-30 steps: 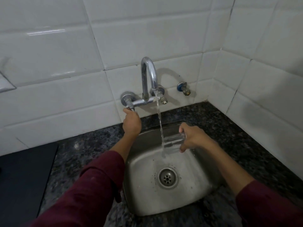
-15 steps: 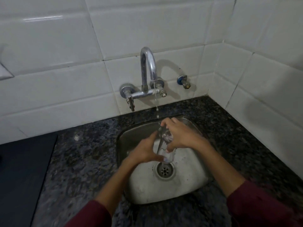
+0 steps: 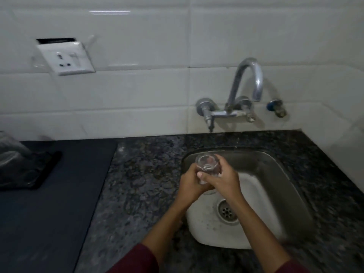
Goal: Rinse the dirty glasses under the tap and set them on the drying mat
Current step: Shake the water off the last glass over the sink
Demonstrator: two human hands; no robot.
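A clear glass [image 3: 206, 162] is upside down, its base up, over the left part of the steel sink [image 3: 275, 182]. My left hand [image 3: 190, 184] and my right hand [image 3: 224, 179] both wrap around its lower part, so its rim is hidden. The chrome tap [image 3: 248, 79] on the tiled wall stands up and to the right of the glass, with no water running from it. A dark drying mat [image 3: 49, 194] covers the counter at the left, well apart from my hands.
A blurred clear object [image 3: 13, 160] lies on a black slab [image 3: 46, 170] at the mat's far left. Speckled granite counter [image 3: 141, 174] separates mat and sink. A white socket plate [image 3: 66, 58] hangs on the wall, and a small valve [image 3: 276, 109] sits right of the tap.
The water has stopped. My left hand left the tap handle and joined the right on the glass, which was turned base up. My view has swung left, showing the mat and socket.
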